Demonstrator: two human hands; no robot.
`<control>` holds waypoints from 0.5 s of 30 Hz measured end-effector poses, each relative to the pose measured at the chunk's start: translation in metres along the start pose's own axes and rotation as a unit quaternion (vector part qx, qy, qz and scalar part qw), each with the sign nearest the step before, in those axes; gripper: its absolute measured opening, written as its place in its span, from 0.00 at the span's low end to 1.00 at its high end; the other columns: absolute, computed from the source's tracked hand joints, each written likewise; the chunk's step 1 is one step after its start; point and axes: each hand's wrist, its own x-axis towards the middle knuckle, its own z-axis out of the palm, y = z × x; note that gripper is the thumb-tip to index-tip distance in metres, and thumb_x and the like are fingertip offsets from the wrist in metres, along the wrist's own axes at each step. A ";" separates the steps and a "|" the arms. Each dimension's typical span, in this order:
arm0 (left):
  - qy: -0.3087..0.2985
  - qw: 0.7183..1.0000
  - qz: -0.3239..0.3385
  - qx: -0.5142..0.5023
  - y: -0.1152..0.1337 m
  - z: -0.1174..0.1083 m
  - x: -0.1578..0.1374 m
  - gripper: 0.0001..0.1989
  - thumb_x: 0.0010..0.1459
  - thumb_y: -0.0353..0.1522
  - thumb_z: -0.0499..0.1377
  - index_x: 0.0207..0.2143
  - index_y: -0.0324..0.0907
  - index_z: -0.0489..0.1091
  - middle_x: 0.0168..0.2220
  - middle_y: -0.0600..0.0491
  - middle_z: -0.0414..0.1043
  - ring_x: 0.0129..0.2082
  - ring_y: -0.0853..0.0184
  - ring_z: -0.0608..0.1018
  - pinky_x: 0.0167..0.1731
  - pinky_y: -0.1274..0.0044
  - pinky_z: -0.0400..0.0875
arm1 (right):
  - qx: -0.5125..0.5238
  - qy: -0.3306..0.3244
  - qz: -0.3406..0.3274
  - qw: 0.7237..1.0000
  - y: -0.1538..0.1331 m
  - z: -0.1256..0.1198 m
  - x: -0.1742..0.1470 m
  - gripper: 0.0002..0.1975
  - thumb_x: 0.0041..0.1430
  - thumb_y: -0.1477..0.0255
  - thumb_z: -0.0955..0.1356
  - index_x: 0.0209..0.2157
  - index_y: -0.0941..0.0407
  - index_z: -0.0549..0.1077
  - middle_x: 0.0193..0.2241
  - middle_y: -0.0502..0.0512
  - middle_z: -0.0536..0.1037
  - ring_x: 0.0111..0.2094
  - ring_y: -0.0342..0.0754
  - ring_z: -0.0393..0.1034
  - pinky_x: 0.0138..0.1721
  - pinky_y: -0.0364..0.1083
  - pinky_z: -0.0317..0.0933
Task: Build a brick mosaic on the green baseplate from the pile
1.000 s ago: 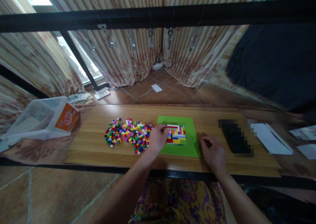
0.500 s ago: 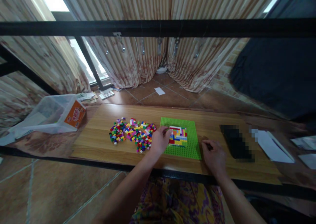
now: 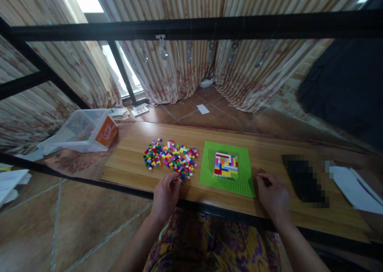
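A green baseplate (image 3: 209, 172) lies on the wooden table (image 3: 125, 164) with a small block of coloured bricks (image 3: 226, 165) built on its middle. To its left is a loose pile of small coloured bricks (image 3: 172, 158). My left hand (image 3: 166, 194) rests at the near edge of that pile, fingertips touching the closest bricks; whether it holds one I cannot tell. My right hand (image 3: 273, 196) lies curled on the table just right of the baseplate, holding nothing that I can see.
A clear plastic box with an orange label (image 3: 89, 130) lies on its side at the table's left end. A dark blurred object (image 3: 305, 180) and white papers (image 3: 353, 188) sit to the right. A black frame bar (image 3: 191, 26) crosses overhead; curtains hang behind.
My left hand has drawn back from the built bricks on the baseplate to the near edge of the loose pile. The view has shifted left. My right hand has stayed beside the baseplate.
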 end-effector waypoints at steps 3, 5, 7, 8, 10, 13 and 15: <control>-0.007 1.000 -0.008 0.028 -0.011 -0.011 -0.001 0.06 0.59 0.31 0.55 0.38 0.41 0.69 0.34 0.52 0.72 0.32 0.67 0.75 0.34 0.76 0.70 | 0.004 0.006 -0.013 1.000 0.001 0.000 0.000 0.15 0.57 0.61 0.63 0.31 0.58 0.75 0.32 0.60 0.77 0.33 0.52 0.70 0.36 0.50 0.63; -0.031 0.998 -0.007 0.051 -0.013 -0.012 0.001 0.06 0.59 0.30 0.55 0.38 0.42 0.69 0.34 0.52 0.72 0.33 0.66 0.75 0.36 0.75 0.69 | 0.001 0.006 -0.013 1.000 0.001 0.000 0.000 0.16 0.57 0.61 0.63 0.31 0.58 0.75 0.32 0.60 0.77 0.33 0.52 0.70 0.36 0.50 0.63; -0.054 0.995 -0.008 0.085 -0.013 -0.010 0.004 0.07 0.58 0.29 0.55 0.39 0.42 0.69 0.36 0.51 0.72 0.35 0.65 0.75 0.37 0.75 0.69 | -0.004 0.002 -0.009 1.000 0.001 -0.001 0.000 0.16 0.57 0.61 0.63 0.31 0.58 0.75 0.32 0.60 0.77 0.32 0.51 0.70 0.35 0.49 0.62; -0.061 0.993 -0.009 0.102 -0.012 -0.008 0.005 0.08 0.57 0.28 0.55 0.40 0.42 0.69 0.36 0.51 0.72 0.36 0.65 0.75 0.37 0.75 0.69 | -0.007 -0.001 -0.006 1.000 0.000 -0.001 0.000 0.16 0.57 0.61 0.63 0.31 0.58 0.75 0.32 0.60 0.77 0.31 0.51 0.70 0.35 0.49 0.62; -0.066 0.989 -0.014 0.129 -0.011 -0.005 0.008 0.08 0.58 0.28 0.55 0.40 0.43 0.69 0.37 0.51 0.72 0.36 0.64 0.76 0.37 0.75 0.68 | -0.014 -0.005 0.001 1.000 -0.001 -0.002 0.000 0.16 0.57 0.61 0.63 0.31 0.58 0.76 0.31 0.60 0.77 0.30 0.51 0.69 0.34 0.49 0.62; -0.069 0.986 -0.019 0.150 -0.011 -0.003 0.010 0.07 0.59 0.28 0.54 0.40 0.43 0.69 0.37 0.51 0.72 0.36 0.64 0.76 0.36 0.75 0.68 | -0.017 -0.005 0.008 1.000 -0.003 -0.002 0.000 0.16 0.57 0.61 0.63 0.31 0.58 0.76 0.31 0.59 0.77 0.30 0.51 0.70 0.34 0.49 0.62; -0.067 0.985 -0.021 0.158 -0.011 -0.003 0.011 0.07 0.60 0.29 0.53 0.39 0.43 0.70 0.37 0.51 0.73 0.35 0.64 0.76 0.35 0.76 0.67 | -0.015 -0.002 0.010 1.000 -0.004 -0.003 0.000 0.16 0.56 0.61 0.63 0.31 0.58 0.76 0.31 0.59 0.77 0.30 0.51 0.70 0.35 0.49 0.62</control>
